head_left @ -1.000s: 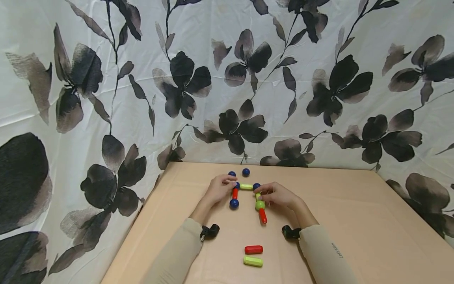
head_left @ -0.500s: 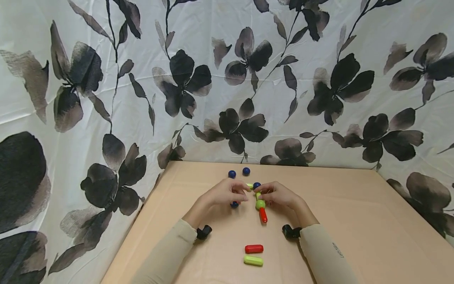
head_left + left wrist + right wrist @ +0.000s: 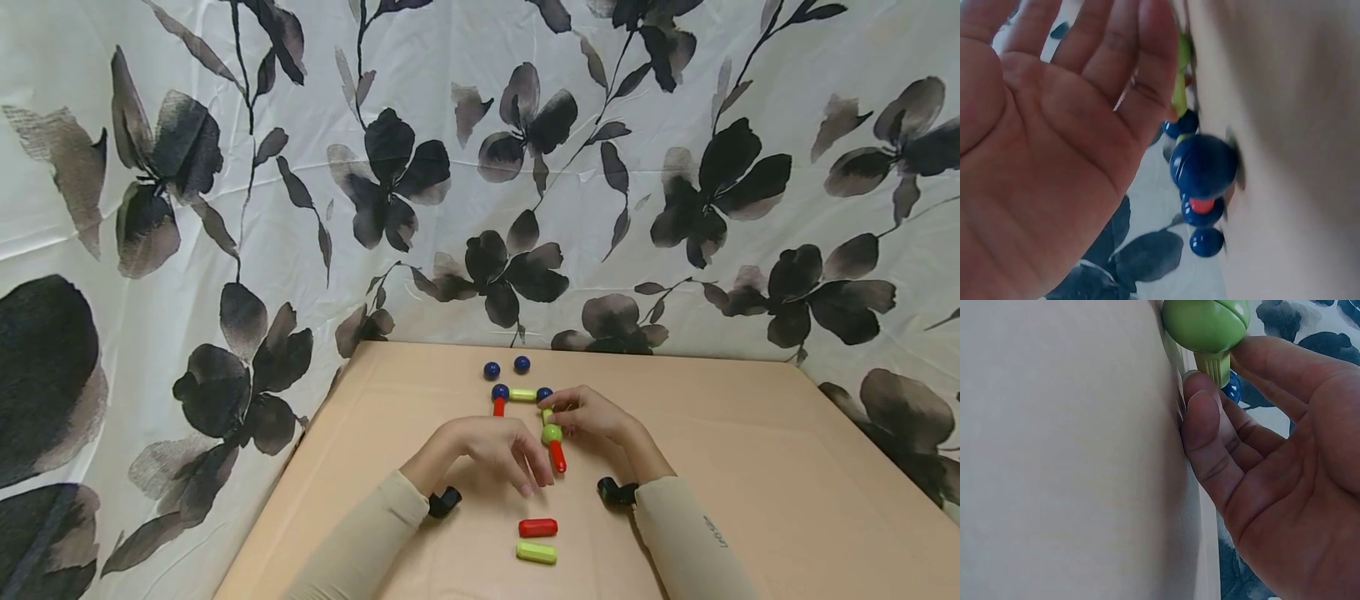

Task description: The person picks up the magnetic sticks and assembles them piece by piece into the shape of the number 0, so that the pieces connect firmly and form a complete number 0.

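My left hand [image 3: 495, 450] is relaxed, fingers drooping, nothing held, hiding the near end of the left red rod [image 3: 498, 407]. Left wrist view has a near blue ball [image 3: 1204, 165] beside my palm. Beyond that hand: back-left blue ball [image 3: 491, 370], left corner ball [image 3: 500, 392], back-right blue ball [image 3: 522, 364]; 5 blue total with the right corner ball [image 3: 544, 393]. Back green rod [image 3: 522, 395] bridges the corners. Loose red rod [image 3: 537, 527] and loose green rod [image 3: 536, 552] lie side by side nearest me on the table [image 3: 750, 467]. Side green rod [image 3: 547, 414] runs from the right corner ball to 1 green ball [image 3: 551, 433], then the right red rod [image 3: 557, 457]. My right hand [image 3: 592, 414] pinches the side green rod, thumb against fingers. Rods: 3 red, 3 green.
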Tool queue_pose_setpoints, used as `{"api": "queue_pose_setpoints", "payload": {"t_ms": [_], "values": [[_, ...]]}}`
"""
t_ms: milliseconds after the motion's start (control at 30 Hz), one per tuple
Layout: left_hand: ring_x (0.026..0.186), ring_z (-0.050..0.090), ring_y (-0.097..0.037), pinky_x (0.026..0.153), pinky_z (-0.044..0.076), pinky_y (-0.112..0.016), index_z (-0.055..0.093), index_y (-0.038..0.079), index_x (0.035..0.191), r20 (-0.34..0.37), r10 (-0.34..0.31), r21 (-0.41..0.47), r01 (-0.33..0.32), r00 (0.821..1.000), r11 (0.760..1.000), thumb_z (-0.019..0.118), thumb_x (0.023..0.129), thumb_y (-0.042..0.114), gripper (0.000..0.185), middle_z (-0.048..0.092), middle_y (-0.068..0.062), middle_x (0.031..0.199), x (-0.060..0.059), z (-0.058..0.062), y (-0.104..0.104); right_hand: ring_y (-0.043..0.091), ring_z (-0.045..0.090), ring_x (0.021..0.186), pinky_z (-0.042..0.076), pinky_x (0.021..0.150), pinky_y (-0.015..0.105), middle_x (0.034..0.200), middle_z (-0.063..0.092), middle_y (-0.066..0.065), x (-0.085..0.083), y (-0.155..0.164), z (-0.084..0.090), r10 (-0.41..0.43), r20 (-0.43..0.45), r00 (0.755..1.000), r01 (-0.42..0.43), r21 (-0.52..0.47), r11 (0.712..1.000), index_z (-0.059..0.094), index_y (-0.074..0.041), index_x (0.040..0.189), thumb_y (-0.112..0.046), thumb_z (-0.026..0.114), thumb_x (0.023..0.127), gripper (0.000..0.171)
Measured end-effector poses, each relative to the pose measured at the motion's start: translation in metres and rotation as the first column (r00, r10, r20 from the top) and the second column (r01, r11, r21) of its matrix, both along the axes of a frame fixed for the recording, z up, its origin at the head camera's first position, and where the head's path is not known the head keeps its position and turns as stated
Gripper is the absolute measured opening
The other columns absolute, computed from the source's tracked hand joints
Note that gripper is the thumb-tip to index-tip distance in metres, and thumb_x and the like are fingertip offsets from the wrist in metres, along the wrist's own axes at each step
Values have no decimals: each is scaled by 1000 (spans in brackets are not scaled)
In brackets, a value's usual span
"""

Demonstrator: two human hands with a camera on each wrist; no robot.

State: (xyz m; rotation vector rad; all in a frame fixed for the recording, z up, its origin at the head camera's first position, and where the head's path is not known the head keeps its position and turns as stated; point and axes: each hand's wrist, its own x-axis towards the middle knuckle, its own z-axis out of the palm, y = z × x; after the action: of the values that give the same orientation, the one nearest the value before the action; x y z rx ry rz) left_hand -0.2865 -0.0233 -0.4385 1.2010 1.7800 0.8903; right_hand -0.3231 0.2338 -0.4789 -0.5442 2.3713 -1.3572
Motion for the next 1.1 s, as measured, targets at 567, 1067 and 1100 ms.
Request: {"api": "queue_pose_setpoints", "payload": {"t_ms": [567,1067,1100], "values": [[79,59,1,77,51,-16,83,12,105,-145,-85,-161,62,986,985,82,89,9,16,77,12,88,37,-7,30,22,58,72,52,65,27,92,63,8,3,0,-2,1,-8,1000,-1,0,1000,72,-5,129,-15,71,99,32],[80,64,1,78,54,-17,83,18,101,-311,52,-105,-89,949,990,87,84,13,18,75,14,88,26,-10,27,21,57,71,51,65,26,93,63,10,-2,3,-6,6,-12,1000,-6,3,1000,72,-6,130,-15,70,99,32],[80,63,1,77,54,-17,83,19,101,-322,51,-110,-91,945,990,88,84,14,19,75,14,87,26,-10,28,21,57,71,52,66,26,93,63,10,-3,3,-5,5,-11,1000,-5,6,1000,72,-7,130,-15,70,100,32]]}}
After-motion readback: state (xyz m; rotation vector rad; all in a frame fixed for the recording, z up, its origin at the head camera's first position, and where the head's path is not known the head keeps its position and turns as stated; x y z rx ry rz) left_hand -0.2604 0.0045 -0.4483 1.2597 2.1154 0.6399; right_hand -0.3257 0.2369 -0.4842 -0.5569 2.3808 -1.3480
